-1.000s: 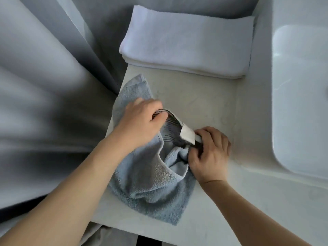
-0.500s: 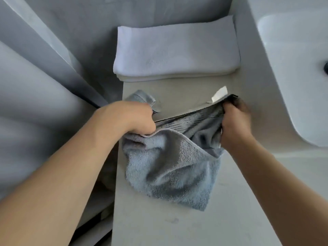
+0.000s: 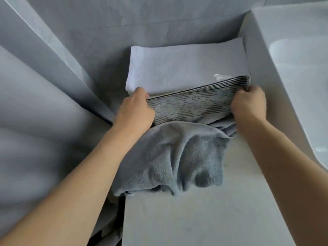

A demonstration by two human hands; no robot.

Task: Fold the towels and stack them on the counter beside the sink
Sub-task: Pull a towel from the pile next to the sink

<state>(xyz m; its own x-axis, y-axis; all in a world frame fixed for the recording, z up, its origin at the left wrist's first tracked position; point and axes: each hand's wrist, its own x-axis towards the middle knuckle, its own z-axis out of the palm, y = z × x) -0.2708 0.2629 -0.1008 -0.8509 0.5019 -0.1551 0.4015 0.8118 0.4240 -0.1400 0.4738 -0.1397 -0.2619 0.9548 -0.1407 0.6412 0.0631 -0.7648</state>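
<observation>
Looking down through the head camera, we see our left hand [image 3: 135, 108] and right hand [image 3: 249, 103] each curled round one end of the striped woven border of a grey-blue terry towel [image 3: 177, 157], holding that border stretched taut between them. The band runs slightly uphill from left to right, and a small white label [image 3: 221, 76] sticks up near its right end. Below the border the rest of the towel hangs in loose, rumpled folds and lies on the pale stone counter [image 3: 204, 219], spilling a little over the counter's left edge. Just behind the stretched border, at the counter's back edge against the grey tiled wall [image 3: 142, 20], rests a folded white towel [image 3: 186, 66], lying flat; the border overlaps its front edge in our view. The white sink basin [image 3: 301, 86] borders the counter's right edge, beside our right hand.
</observation>
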